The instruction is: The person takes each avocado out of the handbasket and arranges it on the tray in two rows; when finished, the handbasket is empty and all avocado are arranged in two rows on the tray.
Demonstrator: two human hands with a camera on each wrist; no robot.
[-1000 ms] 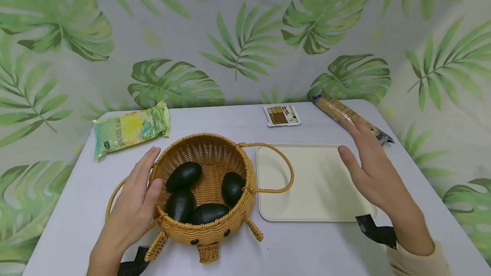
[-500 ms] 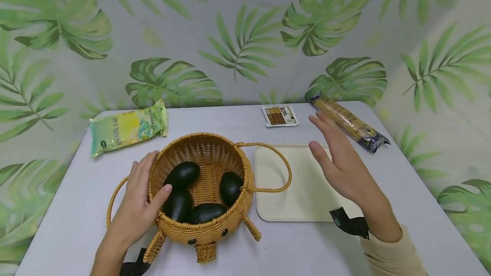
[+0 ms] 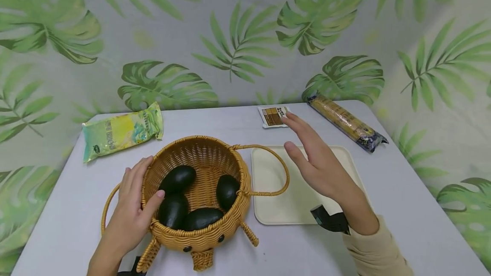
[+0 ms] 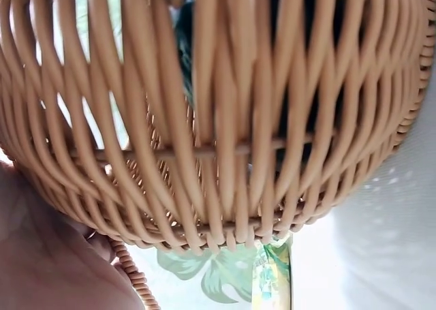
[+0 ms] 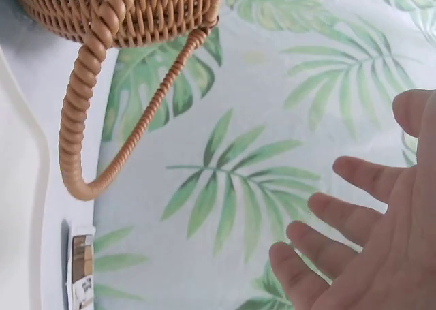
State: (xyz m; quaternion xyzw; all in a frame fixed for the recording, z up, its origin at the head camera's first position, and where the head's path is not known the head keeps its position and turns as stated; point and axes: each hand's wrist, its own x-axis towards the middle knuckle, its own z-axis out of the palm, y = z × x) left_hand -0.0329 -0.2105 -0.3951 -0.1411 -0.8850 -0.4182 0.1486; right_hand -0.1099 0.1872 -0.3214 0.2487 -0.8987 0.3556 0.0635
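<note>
A round wicker basket with animal-like eyes and snout stands left of centre in the head view. Several dark green avocados lie inside it. My left hand holds the basket's left rim, thumb over the edge and fingers along the outer wall. The left wrist view shows the woven side close up, the palm beside it. My right hand hovers above a cream tray, fingers spread and nothing held. In the right wrist view, that hand is apart from the basket handle.
A green-yellow packet lies at the back left. A small brown-and-white packet lies at the back, partly behind my right fingertips. A long golden packet lies at the back right. A leaf-print cloth hangs behind the white table.
My right hand has moved left over the tray, away from the long golden packet. My left hand has come onto the basket's rim, its thumb now over the edge.
</note>
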